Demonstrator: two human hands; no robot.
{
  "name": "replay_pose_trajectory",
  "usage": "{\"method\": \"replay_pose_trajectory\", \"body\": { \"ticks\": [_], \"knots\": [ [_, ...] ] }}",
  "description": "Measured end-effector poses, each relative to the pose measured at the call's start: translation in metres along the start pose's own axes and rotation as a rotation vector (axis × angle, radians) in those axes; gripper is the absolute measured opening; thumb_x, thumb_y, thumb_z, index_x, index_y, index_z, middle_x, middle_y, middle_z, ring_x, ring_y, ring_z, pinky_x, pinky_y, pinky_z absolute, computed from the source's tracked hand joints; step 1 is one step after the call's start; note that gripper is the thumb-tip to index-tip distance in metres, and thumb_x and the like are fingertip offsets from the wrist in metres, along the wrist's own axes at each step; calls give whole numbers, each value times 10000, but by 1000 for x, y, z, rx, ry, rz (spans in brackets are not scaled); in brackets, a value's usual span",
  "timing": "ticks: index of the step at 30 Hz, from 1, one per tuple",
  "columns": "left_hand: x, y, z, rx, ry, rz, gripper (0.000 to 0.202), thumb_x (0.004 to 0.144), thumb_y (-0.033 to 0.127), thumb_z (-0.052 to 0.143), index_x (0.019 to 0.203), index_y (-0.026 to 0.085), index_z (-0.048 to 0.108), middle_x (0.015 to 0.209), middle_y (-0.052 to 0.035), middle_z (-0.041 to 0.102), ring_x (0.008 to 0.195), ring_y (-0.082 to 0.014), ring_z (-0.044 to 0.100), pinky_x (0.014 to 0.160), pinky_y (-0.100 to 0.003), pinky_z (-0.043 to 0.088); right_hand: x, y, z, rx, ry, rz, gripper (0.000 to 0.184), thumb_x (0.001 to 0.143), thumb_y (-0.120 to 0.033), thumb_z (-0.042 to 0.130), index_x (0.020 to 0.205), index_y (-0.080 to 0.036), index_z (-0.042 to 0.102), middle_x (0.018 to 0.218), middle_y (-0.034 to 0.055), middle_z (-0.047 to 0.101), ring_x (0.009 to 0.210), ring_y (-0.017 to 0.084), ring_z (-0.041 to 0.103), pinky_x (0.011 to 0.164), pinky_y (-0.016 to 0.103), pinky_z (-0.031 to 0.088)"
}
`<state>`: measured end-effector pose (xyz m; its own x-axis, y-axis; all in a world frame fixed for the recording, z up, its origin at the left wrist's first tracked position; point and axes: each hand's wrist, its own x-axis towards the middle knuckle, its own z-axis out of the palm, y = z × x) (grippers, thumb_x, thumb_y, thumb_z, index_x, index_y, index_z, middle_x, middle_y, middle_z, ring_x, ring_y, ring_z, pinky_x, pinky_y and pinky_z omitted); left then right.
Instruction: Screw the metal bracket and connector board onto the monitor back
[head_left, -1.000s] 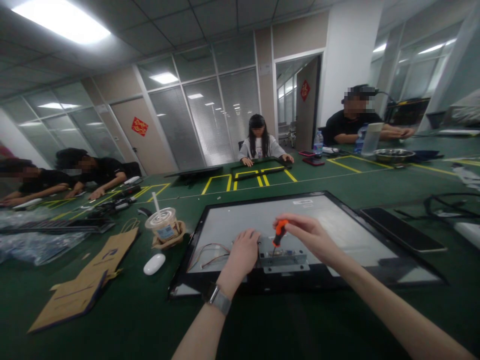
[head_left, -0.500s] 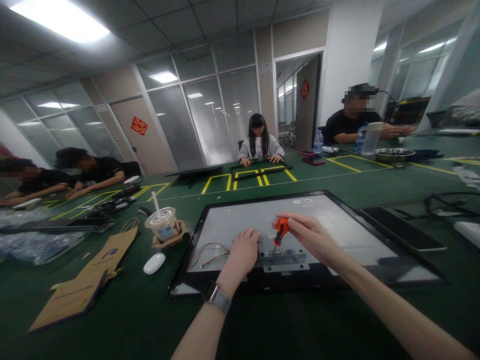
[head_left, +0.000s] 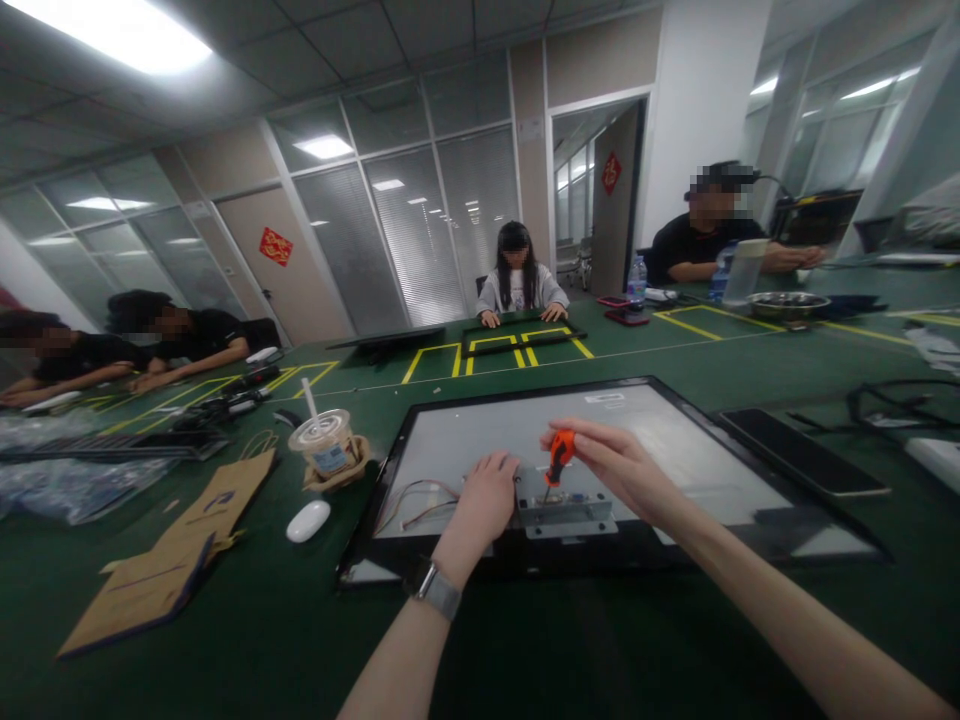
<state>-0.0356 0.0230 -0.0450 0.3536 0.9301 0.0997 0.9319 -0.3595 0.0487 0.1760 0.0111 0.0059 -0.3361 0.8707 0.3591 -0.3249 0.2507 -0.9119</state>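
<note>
Two apart: right hand (head_left: 613, 458) grips screwdriver (head_left: 559, 457), left hand (head_left: 486, 495) beside bracket (head_left: 574, 520), its hold unclear; steady bracket, turn squarely.

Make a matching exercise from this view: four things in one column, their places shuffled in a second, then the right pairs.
Things
1. orange-and-black screwdriver
2. glossy white oval object
3. clear plastic cup
4. silver-grey metal bracket

Places
A. in a brown cardboard holder
B. held in the right hand
C. on the black-framed grey panel
D. on the green tabletop, beside a flat brown paper bag

Right pairs: 1-B, 2-D, 3-A, 4-C
</note>
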Motion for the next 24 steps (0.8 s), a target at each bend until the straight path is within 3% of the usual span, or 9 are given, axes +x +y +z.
{"method": "replay_pose_trajectory", "body": {
  "ticks": [6,13,16,20,24],
  "knots": [
    [0,0,-2,3,-9,14,458,986,98,354,1407,133,531,1473,-140,525,1349,-240,491,1140,-374,385,1,1,2,-59,62,-65,222,708,-400,867,842,-236,796,869,22,688,841,194,646,806,364,538],
    [0,1,-2,11,-13,9,461,984,95,350,1408,137,528,1468,-140,530,1325,-239,512,1130,-381,397,3,2,0,-61,163,-68,255,634,-346,906,786,-210,754,811,14,679,780,181,643,741,337,554],
    [-1,3,-4,7,-12,-9,459,987,101,349,1406,139,533,1479,-143,520,1336,-245,507,1132,-383,395,2,3,-4,-79,117,-46,233,695,-358,875,867,-230,785,864,39,747,811,200,684,784,371,566],
    [-2,3,-6,11,-17,-5,462,986,102,353,1411,140,532,1483,-139,518,1345,-255,501,1136,-380,391,1,2,-4,-74,22,-56,275,832,-427,770,1071,-292,781,988,59,786,999,236,706,940,433,530],
    [-1,1,-3,15,-12,6,474,983,96,349,1422,138,520,1488,-138,513,1355,-256,490,1139,-384,389,0,1,-1,-46,5,-60,259,841,-477,751,1009,-283,782,1063,67,765,1042,242,678,972,437,507]
  ]
}}
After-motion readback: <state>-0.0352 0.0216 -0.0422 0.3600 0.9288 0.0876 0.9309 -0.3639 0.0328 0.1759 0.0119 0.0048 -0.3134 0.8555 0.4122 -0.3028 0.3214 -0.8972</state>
